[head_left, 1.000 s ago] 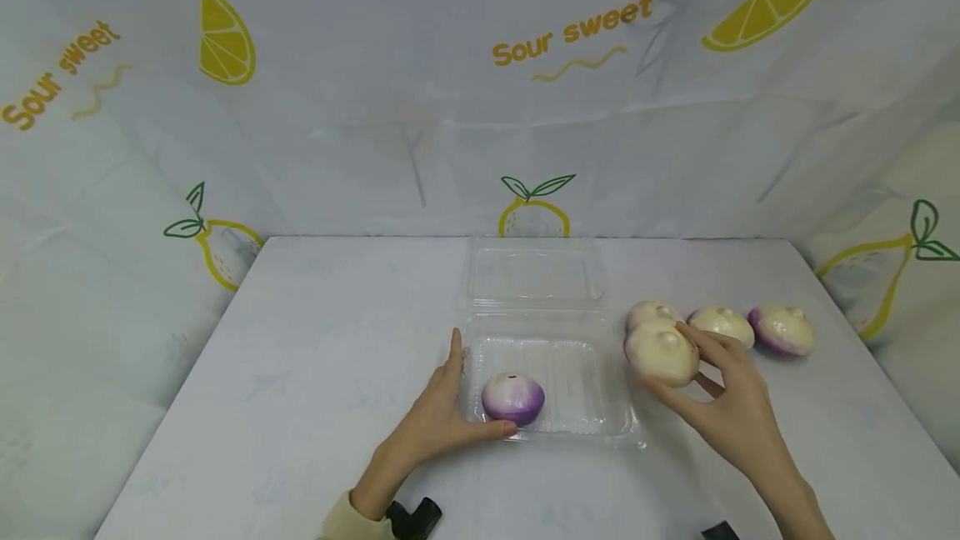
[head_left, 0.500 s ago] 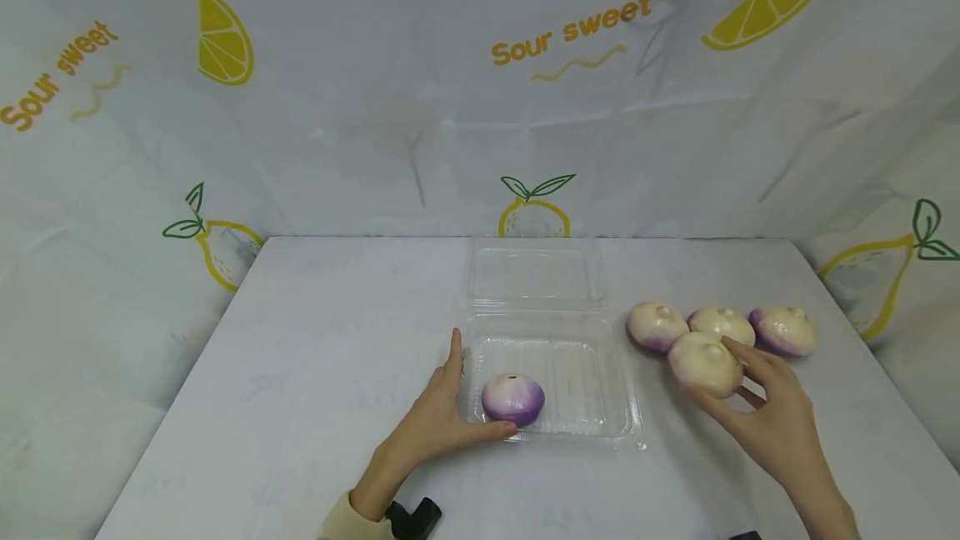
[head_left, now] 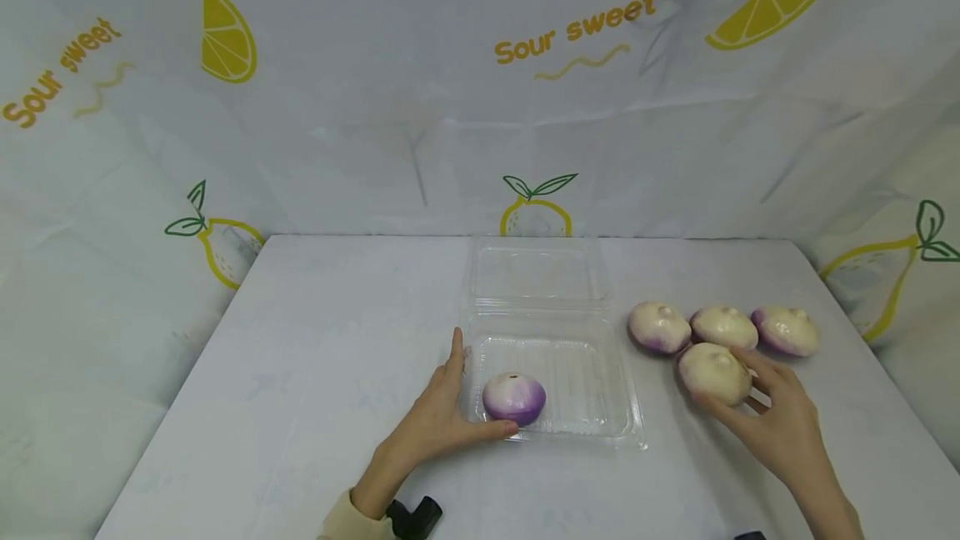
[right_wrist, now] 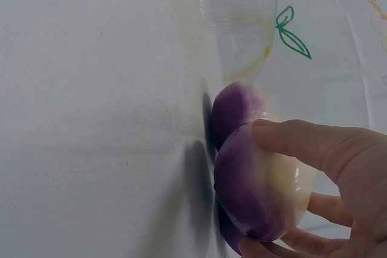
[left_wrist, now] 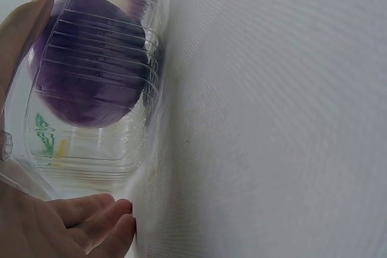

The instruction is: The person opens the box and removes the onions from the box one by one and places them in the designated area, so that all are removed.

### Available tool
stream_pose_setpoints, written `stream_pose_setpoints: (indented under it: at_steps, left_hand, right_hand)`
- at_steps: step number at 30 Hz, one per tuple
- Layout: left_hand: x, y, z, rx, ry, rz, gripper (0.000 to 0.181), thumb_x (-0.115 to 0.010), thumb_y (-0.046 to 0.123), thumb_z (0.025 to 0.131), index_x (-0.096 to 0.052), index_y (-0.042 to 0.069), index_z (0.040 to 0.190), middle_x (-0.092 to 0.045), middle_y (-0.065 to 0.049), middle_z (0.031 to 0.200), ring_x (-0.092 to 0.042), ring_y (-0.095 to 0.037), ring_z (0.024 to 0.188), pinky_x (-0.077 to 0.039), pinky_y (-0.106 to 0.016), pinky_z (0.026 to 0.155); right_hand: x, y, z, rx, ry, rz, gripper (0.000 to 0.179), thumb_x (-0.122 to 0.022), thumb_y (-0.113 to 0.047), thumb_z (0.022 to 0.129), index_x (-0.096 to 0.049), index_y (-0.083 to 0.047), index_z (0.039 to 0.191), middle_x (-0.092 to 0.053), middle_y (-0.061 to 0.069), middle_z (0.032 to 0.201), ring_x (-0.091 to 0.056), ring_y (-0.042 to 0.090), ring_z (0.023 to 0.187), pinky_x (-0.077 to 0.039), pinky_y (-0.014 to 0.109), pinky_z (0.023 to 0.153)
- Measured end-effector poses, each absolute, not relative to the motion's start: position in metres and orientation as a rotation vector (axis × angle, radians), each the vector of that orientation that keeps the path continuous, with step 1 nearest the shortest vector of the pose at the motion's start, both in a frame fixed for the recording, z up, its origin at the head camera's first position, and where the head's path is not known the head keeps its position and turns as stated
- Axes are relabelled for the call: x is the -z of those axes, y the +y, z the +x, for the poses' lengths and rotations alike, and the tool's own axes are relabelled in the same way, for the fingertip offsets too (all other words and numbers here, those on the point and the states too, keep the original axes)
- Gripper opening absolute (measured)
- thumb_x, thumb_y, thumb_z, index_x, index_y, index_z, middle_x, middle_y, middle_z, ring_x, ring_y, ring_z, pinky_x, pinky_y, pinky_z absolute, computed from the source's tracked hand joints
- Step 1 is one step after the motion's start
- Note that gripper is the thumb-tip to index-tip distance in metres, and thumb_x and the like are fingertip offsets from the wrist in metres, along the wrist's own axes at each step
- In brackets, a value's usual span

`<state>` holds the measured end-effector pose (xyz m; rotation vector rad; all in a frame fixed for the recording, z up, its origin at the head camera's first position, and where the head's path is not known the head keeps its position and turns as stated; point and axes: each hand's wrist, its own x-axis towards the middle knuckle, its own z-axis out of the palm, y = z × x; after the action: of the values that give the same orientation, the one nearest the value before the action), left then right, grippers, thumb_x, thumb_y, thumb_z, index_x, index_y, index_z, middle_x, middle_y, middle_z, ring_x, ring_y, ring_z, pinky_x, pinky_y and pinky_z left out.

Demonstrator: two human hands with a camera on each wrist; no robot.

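Observation:
In the head view, my right hand [head_left: 782, 419] holds a cream-and-purple onion [head_left: 714, 374] between thumb and fingers, low in front of the onion row. The right wrist view shows the thumb on one side of this onion [right_wrist: 260, 185] and fingers on the other. A narrow shadow lies under it; whether it touches the table cannot be told. My left hand [head_left: 438, 415] rests at the front left corner of a clear plastic clamshell box [head_left: 585, 432], thumb along the front edge, forefinger straight along the left side. One purple-and-white onion [head_left: 513, 399] sits inside, front left.
Three more onions stand in a row right of the box: a left one [head_left: 658, 327], a middle one [head_left: 723, 327] and a right one [head_left: 784, 332]. The box's lid [head_left: 536, 273] lies folded back behind it. A white printed cloth [head_left: 360, 107] hangs behind the table [head_left: 300, 373].
My right hand has moved right and toward me with the onion, then lowered it in front of the row, uncovering the left onion. My left hand has stayed at the box.

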<state>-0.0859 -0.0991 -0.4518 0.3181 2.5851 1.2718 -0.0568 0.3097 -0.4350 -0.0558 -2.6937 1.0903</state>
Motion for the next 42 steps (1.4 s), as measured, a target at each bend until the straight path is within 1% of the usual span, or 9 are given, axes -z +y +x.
stream_pose_setpoints:
  at_steps: [16, 25, 28, 30, 32, 35, 38, 39, 42]
  left_hand:
    - [0.451, -0.099, -0.087, -1.268, 2.596, 0.321, 0.148, -0.088, 0.067, 0.065, 0.009, 0.015, 0.165, -0.026, -0.017, 0.169, -0.018, -0.036, 0.159, -0.024, -0.061, 0.126]
    - [0.452, -0.099, -0.087, -1.265, 2.598, 0.320, 0.147, -0.088, 0.065, 0.066, 0.008, 0.014, 0.165, -0.028, -0.019, 0.168, -0.021, -0.039, 0.158, -0.026, -0.062, 0.124]
    - [0.452, -0.099, -0.086, -1.273, 2.599, 0.327, 0.147, -0.089, 0.063, 0.066, 0.008, 0.013, 0.165, -0.029, -0.021, 0.167, -0.022, -0.041, 0.157, -0.027, -0.064, 0.123]
    - [0.453, -0.100, -0.087, -1.277, 2.599, 0.332, 0.147, -0.089, 0.062, 0.067, 0.008, 0.012, 0.165, -0.029, -0.022, 0.167, -0.022, -0.042, 0.157, -0.027, -0.064, 0.123]
    - [0.453, -0.100, -0.087, -1.276, 2.602, 0.337, 0.146, -0.089, 0.062, 0.067, 0.008, 0.012, 0.165, -0.029, -0.022, 0.167, -0.022, -0.042, 0.157, -0.027, -0.064, 0.123]
    - [0.453, -0.099, -0.087, -1.269, 2.603, 0.332, 0.146, -0.089, 0.063, 0.067, 0.008, 0.013, 0.165, -0.029, -0.022, 0.167, -0.022, -0.042, 0.157, -0.026, -0.064, 0.123]
    - [0.453, -0.099, -0.087, -1.267, 2.601, 0.325, 0.146, -0.088, 0.063, 0.067, 0.008, 0.013, 0.165, -0.029, -0.022, 0.167, -0.022, -0.042, 0.157, -0.027, -0.064, 0.123]
    - [0.453, -0.099, -0.086, -1.269, 2.599, 0.324, 0.146, -0.089, 0.063, 0.067, 0.008, 0.013, 0.165, -0.029, -0.022, 0.167, -0.023, -0.042, 0.157, -0.027, -0.064, 0.123]
    - [0.454, -0.099, -0.086, -1.272, 2.600, 0.325, 0.146, -0.089, 0.062, 0.067, 0.008, 0.013, 0.165, -0.030, -0.022, 0.167, -0.023, -0.042, 0.156, -0.027, -0.064, 0.123]
  right_hand:
    - [0.443, 0.311, -0.060, -1.044, -2.735, 0.002, 0.080, -0.090, -0.015, 0.077, -0.051, 0.013, 0.140, -0.050, 0.041, 0.128, -0.053, 0.057, 0.108, -0.040, -0.004, 0.067]
    - [0.446, 0.310, -0.058, -1.012, -2.705, 0.006, 0.078, -0.090, -0.014, 0.076, -0.054, 0.010, 0.140, -0.053, 0.038, 0.127, -0.050, 0.024, 0.107, -0.038, -0.008, 0.071]
    - [0.446, 0.310, -0.058, -1.024, -2.703, 0.009, 0.078, -0.090, -0.013, 0.076, -0.053, 0.010, 0.141, -0.052, 0.038, 0.128, -0.051, 0.029, 0.109, -0.036, -0.009, 0.072]
    - [0.446, 0.310, -0.058, -1.036, -2.701, 0.016, 0.079, -0.090, -0.013, 0.077, -0.052, 0.012, 0.141, -0.051, 0.039, 0.129, -0.050, 0.045, 0.109, -0.034, -0.010, 0.073]
    - [0.446, 0.310, -0.058, -1.037, -2.700, 0.015, 0.080, -0.090, -0.014, 0.077, -0.051, 0.011, 0.141, -0.052, 0.039, 0.129, -0.051, 0.044, 0.111, -0.033, -0.011, 0.074]
    - [0.447, 0.311, -0.057, -1.027, -2.686, 0.005, 0.079, -0.091, -0.015, 0.075, -0.054, 0.009, 0.141, -0.054, 0.036, 0.129, -0.050, 0.013, 0.115, -0.032, -0.011, 0.076]
    - [0.448, 0.312, -0.056, -1.015, -2.670, -0.002, 0.077, -0.092, -0.015, 0.074, -0.057, 0.005, 0.140, -0.056, 0.034, 0.130, -0.041, -0.007, 0.115, -0.029, -0.012, 0.080]
    - [0.447, 0.312, -0.055, -1.010, -2.668, -0.007, 0.076, -0.092, -0.015, 0.075, -0.058, 0.003, 0.140, -0.056, 0.033, 0.132, -0.041, -0.007, 0.118, -0.038, -0.007, 0.087]
    - [0.445, 0.311, -0.054, -0.996, -2.633, 0.004, 0.073, -0.091, -0.013, 0.075, -0.059, -0.002, 0.140, -0.056, 0.032, 0.137, -0.042, -0.004, 0.131, -0.031, -0.005, 0.099]
